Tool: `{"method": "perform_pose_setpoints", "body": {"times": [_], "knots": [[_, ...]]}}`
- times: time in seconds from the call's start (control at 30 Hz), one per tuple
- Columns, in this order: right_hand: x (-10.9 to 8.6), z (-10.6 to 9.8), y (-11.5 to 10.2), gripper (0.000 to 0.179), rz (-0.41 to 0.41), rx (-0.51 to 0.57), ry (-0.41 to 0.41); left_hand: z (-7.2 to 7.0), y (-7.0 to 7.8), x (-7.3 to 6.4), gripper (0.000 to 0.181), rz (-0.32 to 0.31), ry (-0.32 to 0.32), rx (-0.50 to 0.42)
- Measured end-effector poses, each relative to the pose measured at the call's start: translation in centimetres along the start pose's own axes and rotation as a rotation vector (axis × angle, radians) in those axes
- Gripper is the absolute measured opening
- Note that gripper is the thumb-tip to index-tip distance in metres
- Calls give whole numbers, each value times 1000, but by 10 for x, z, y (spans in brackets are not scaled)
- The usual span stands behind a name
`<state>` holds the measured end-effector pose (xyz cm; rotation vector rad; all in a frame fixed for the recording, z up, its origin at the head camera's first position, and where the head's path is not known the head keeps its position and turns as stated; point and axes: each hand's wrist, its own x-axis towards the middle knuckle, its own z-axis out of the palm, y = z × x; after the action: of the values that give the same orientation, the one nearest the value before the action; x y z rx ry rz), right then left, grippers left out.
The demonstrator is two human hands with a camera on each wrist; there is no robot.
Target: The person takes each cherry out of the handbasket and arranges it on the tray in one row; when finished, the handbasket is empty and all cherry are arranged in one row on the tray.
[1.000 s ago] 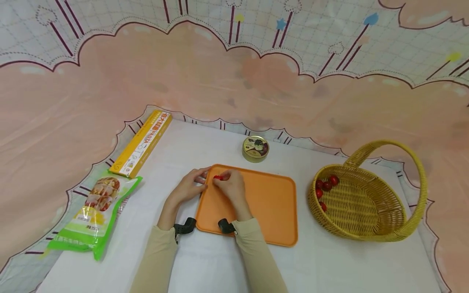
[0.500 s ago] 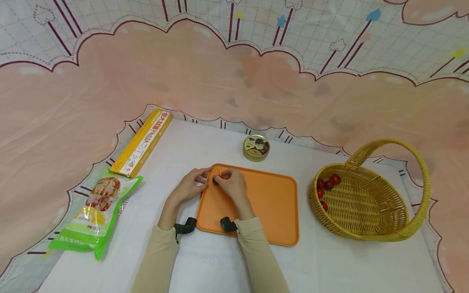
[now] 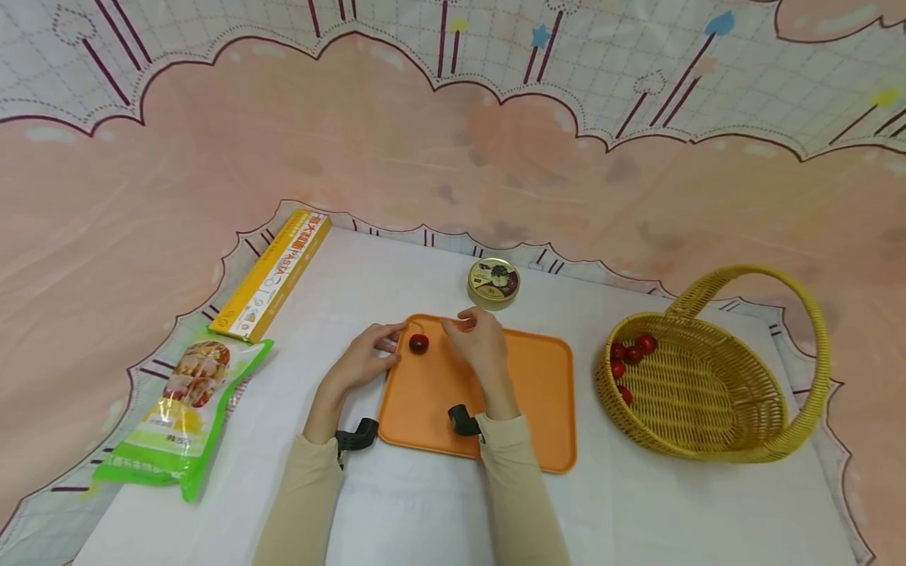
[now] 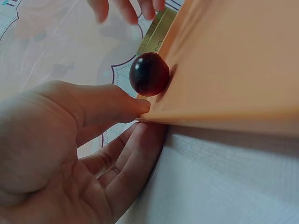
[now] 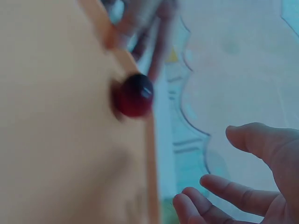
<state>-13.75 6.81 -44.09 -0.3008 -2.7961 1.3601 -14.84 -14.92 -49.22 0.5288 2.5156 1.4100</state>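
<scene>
A dark red cherry [image 3: 419, 343] with a thin stem lies in the far left corner of the orange tray [image 3: 428, 409]. My left hand [image 3: 362, 360] holds the tray by its left rim, beside the cherry. In the left wrist view its thumb [image 4: 133, 108] is on the rim and the other fingers are against the outer side. My right hand [image 3: 481, 346] hovers over the far middle of the tray, to the right of the cherry. In the right wrist view its thumb [image 5: 250, 139] and fingers are spread, with nothing between them.
Right of the tray stands a yellow wicker basket [image 3: 708, 452] with a tall handle; several cherries [image 3: 634, 354] sit at its left side. A round gold tin [image 3: 493, 283] is behind the tray. At left lie a yellow pasta box [image 3: 272, 275] and a green-edged food bag [image 3: 180, 409].
My right hand has let go of the cherry and moved right, its fingers opening. The cherry now lies in the tray's corner. My left hand has stayed at the rim.
</scene>
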Motion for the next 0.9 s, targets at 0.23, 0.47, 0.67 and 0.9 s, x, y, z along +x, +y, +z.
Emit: {"method": "perform_pose_setpoints", "body": {"times": [0.23,0.47,0.67,0.9], "knots": [[5,-43,7,37,13,36,96,0,1,-1,56,-9,1,-1],[8,-96,41,39,82,30,157,0,1,1,55,-21,-2,10],[3,-148,68,38,115,41,248,-1,1,-1,55,-30,2,13],[1,-208,89,48,216,-5,257,-1,2,-1,54,-26,-3,3]]}}
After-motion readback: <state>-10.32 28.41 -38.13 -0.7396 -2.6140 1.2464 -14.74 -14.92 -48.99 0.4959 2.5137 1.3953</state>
